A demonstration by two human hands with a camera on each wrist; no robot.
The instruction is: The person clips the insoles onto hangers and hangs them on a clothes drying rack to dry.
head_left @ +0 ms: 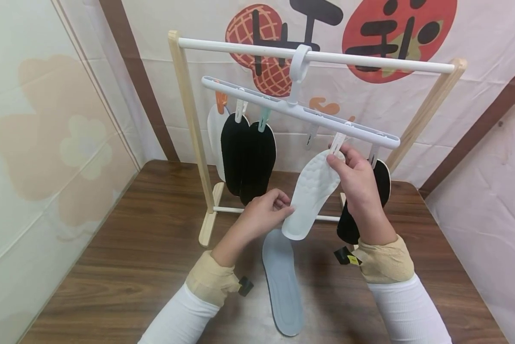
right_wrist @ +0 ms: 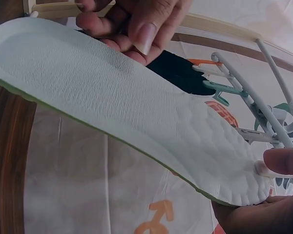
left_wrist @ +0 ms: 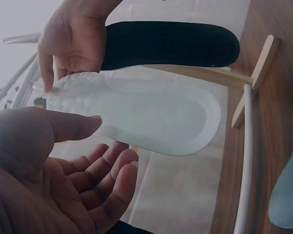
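Note:
A white insole (head_left: 312, 193) with a bumpy upper end hangs at a slant from a white clip (head_left: 337, 143) on the pale hanger (head_left: 300, 112). My right hand (head_left: 358, 179) pinches that upper end just beneath the clip, thumb on the front face. Beside the insole's lower left edge is my left hand (head_left: 267, 210), thumb and fingers apart and loosely bent; in the left wrist view the thumb (left_wrist: 75, 126) overlaps the insole's face. A black insole (head_left: 382, 184) hangs behind my right hand, which partly hides it. On the table below lies a grey insole (head_left: 283, 284).
The hanger hooks over the white rail of a wooden rack (head_left: 191, 119). At its left, an orange clip (head_left: 221, 101), a white clip and a teal clip (head_left: 263, 119) carry a white insole and black insoles (head_left: 235, 153). Printed cloth hangs behind the brown table (head_left: 154, 267).

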